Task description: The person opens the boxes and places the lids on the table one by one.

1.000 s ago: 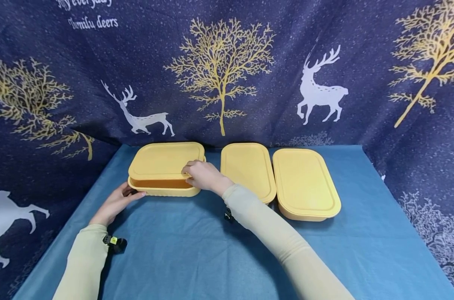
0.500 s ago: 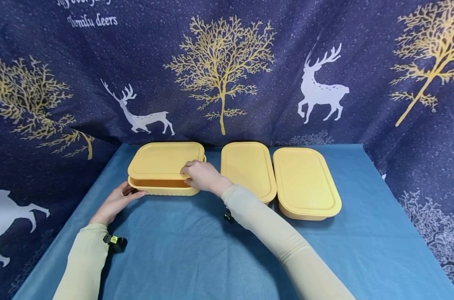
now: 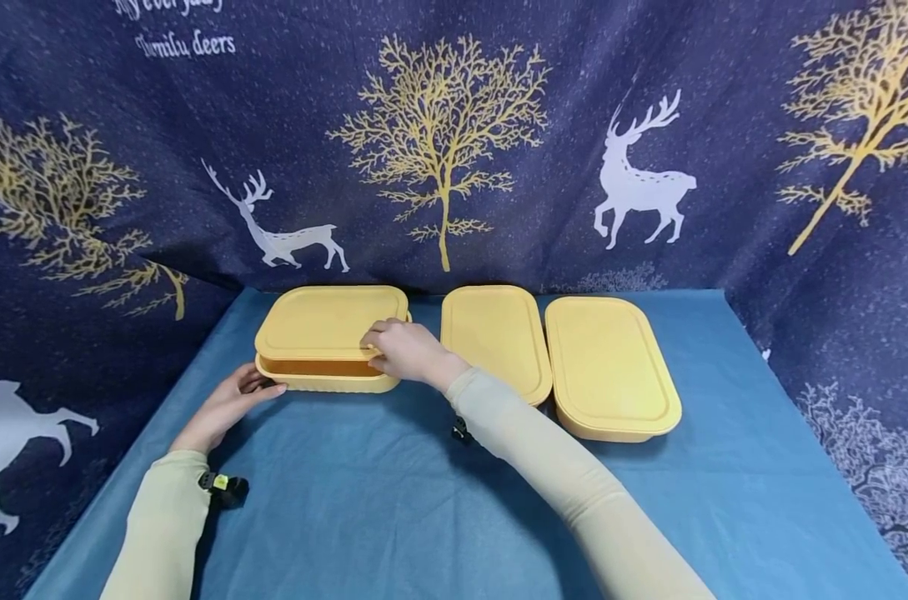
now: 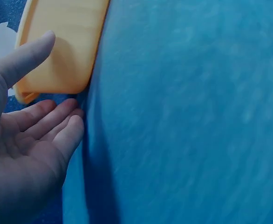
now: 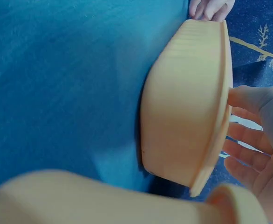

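A yellow rectangular food container (image 3: 333, 383) stands at the table's back left. Its yellow lid (image 3: 333, 323) sits loose on top, with a gap along the front that shows the inside. My right hand (image 3: 408, 350) pinches the lid's front right corner, fingers above and thumb low by the rim. At the container's front left corner is my left hand (image 3: 224, 408), thumb near the front wall and fingers by the short end. In the left wrist view that hand (image 4: 31, 135) has relaxed fingers, and its thumb stands over the container wall (image 4: 71, 60). Whether it touches, I cannot tell.
Two more yellow containers with lids on, a middle one (image 3: 494, 342) and a right one (image 3: 611, 362), stand close together to the right. Blue cloth (image 3: 363, 500) covers the table. A dark curtain (image 3: 454, 125) with deer and trees hangs right behind the containers.
My left hand and forearm have shifted slightly left, the thumb drawing back a little along the container's front. The right hand and lid have stayed nearly still.
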The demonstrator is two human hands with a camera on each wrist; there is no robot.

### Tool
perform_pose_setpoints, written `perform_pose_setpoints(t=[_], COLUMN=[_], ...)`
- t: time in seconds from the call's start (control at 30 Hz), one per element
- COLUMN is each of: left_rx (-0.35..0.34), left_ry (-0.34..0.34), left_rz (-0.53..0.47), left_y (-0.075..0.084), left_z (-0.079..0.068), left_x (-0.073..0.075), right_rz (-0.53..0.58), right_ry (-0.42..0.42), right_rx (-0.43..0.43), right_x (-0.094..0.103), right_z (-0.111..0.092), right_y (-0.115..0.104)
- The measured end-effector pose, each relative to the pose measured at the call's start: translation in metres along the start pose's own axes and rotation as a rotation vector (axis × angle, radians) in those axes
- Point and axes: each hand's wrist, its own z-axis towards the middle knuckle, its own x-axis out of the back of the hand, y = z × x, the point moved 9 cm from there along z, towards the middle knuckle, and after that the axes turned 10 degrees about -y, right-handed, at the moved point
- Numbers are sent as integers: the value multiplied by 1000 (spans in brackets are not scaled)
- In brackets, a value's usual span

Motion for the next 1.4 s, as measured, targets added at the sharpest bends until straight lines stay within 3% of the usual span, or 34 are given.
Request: perform_pose_setpoints(t=[0.2,0.3,0.57,0.73,1.0,1.2,1.4], left_rx=[60,58,-55,-74,-87,-103,-63], left_ry=[29,68,139,161,137,159,143], left_rz=[60,88,156,197,209,249,297], left_y=[3,8,38,48,48,49,47], left_z=[-9,-14,-26,-21,-7,-4,2], left_x=[19,31,53,49,29,28,26], right_rz=[18,26,-6,8,17,-13,-11], right_ry=[39,42,80,77,27,4,3], right_rx=[5,9,14,16,-11,-29,-29], right_x=[11,15,21,20,7,-1,-4], right_z=[-7,-10,-15,-17,-19,-18,-17], right_y=[6,8,13,15,18,18,17])
